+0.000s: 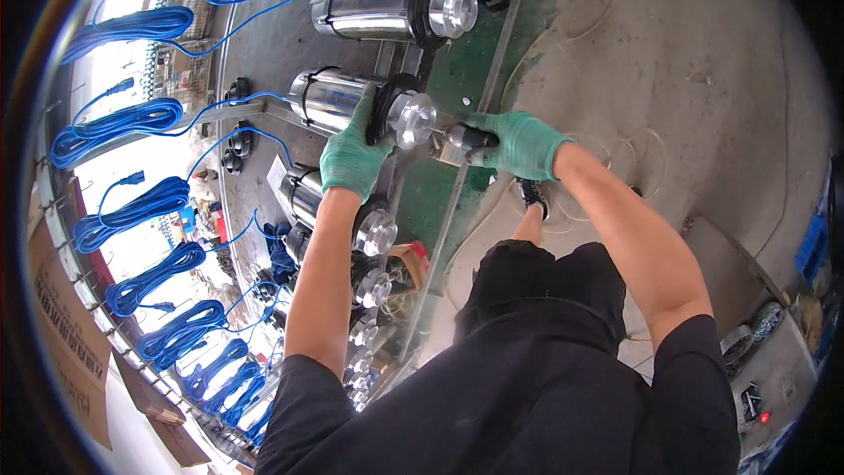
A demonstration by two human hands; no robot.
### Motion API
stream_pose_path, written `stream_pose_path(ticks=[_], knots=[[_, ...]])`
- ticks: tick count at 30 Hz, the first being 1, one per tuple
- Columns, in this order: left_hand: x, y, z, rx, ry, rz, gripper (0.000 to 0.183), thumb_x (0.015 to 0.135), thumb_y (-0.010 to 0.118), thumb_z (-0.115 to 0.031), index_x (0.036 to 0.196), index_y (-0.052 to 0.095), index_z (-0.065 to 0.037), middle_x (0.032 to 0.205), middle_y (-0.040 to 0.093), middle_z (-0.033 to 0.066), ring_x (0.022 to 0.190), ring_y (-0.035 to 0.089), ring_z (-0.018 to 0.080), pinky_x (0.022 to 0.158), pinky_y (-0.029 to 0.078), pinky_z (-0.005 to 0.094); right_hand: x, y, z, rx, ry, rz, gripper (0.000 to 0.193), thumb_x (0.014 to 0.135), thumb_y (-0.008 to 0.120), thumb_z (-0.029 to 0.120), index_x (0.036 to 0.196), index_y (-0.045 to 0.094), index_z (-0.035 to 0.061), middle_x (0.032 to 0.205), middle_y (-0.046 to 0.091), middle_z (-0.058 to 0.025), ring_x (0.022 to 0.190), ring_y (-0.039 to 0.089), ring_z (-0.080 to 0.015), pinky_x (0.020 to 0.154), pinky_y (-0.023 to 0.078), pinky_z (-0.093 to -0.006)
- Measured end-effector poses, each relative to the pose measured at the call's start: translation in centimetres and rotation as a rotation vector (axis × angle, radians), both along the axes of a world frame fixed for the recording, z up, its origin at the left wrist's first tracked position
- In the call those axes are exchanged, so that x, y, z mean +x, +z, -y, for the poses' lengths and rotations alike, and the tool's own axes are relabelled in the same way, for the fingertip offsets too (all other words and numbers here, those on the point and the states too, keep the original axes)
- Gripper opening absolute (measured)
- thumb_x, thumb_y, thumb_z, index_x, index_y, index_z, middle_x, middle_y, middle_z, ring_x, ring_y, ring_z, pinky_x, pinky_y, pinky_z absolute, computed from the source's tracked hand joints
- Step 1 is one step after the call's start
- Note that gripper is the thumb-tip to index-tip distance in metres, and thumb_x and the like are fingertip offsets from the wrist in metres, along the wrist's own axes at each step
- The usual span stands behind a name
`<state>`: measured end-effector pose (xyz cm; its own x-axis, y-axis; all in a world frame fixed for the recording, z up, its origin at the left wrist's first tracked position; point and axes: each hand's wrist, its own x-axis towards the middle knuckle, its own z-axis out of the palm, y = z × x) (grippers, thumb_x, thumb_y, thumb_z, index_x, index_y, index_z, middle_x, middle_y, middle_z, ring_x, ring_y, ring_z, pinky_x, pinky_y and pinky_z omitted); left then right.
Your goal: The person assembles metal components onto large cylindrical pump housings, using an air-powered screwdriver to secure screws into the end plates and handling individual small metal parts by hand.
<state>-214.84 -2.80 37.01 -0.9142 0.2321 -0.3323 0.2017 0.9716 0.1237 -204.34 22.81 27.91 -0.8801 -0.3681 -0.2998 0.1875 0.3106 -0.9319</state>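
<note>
— Where are the hands?

— Both at the second steel cylinder (330,98) in the row on the surface (264,26), counting from the far end. The left hand (352,154), in a green glove, lies flat and spread against the black ring (380,107) near the cylinder's front end, fingers pointing up over it. It looks like bracing, so the body does not roll or slide.

— And the right one?

— The right hand (519,142), also gloved in green, is closed around a small metal part (455,142) and holds it just in front of the cylinder's silver end cap (413,119), touching it or nearly so; I cannot tell which. The part is lined up with the cap's axis, which suits pushing or turning it straight on.

— What lies around that cylinder?

— Beyond it, another like cylinder (387,4) on its side. Nearer the person than it, more units (374,229) in the same row, caps all facing the same way, toward the person's right. Left of the row, blue cables (123,119) hang in coiled bundles on a rack, one lead running to each cylinder's rear. Right of the surface, bare concrete floor (686,62).
</note>
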Motion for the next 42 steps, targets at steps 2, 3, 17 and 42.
stream_pose_path(ticks=[2, 3, 17, 42], knots=[[0.0, -0.4, 0.5, 0.065, 0.005, -0.007, 0.093, 0.08, 0.083, -0.015, 0.158, 0.034, -0.028, 0.128, 0.069, 0.0155, 0.116, 0.068, 0.0297, 0.094, 0.054, 0.0371, -0.4, 0.5, 0.0, -0.019, 0.014, 0.088, 0.072, 0.086, 0.073, 0.036, 0.151, 0.047, 0.0174, 0.112, 0.072, -0.0139, 0.095, 0.07, -0.0263, 0.084, 0.056, -0.0394], [0.0, -0.5, 0.6, 0.098, 0.012, -0.002, 0.092, 0.08, 0.082, -0.014, 0.158, 0.035, -0.027, 0.128, 0.069, 0.0155, 0.116, 0.069, 0.0287, 0.094, 0.054, 0.0364, -0.5, 0.3, 0.0, -0.041, 0.006, 0.091, 0.071, 0.087, 0.073, 0.036, 0.15, 0.048, 0.0177, 0.111, 0.072, -0.0135, 0.094, 0.07, -0.0259, 0.083, 0.056, -0.0393], [0.3, -0.4, 0.3, 0.145, 0.051, 0.008, 0.085, 0.083, 0.078, -0.009, 0.157, 0.038, -0.024, 0.133, 0.066, 0.0164, 0.121, 0.066, 0.0272, 0.099, 0.051, 0.035, -0.8, -0.4, 0.0, -0.16, -0.004, 0.083, 0.069, 0.087, 0.073, 0.033, 0.148, 0.051, 0.008, 0.12, 0.072, -0.0138, 0.107, 0.067, -0.0226, 0.096, 0.049, -0.0333], [11.8, 3.3, -3.4, 1.771, 0.725, 0.885, 0.027, 0.086, 0.06, 0.008, 0.113, 0.062, 0.003, 0.11, 0.067, 0.0122, 0.106, 0.066, 0.0258, 0.099, 0.054, 0.041, 11.8, 8.1, -10.0, -0.088, -0.105, -0.086, 0.075, 0.08, 0.081, 0.026, 0.149, 0.052, 0.0129, 0.1, 0.069, -0.0128, 0.092, 0.067, -0.0215, 0.086, 0.053, -0.0363]])
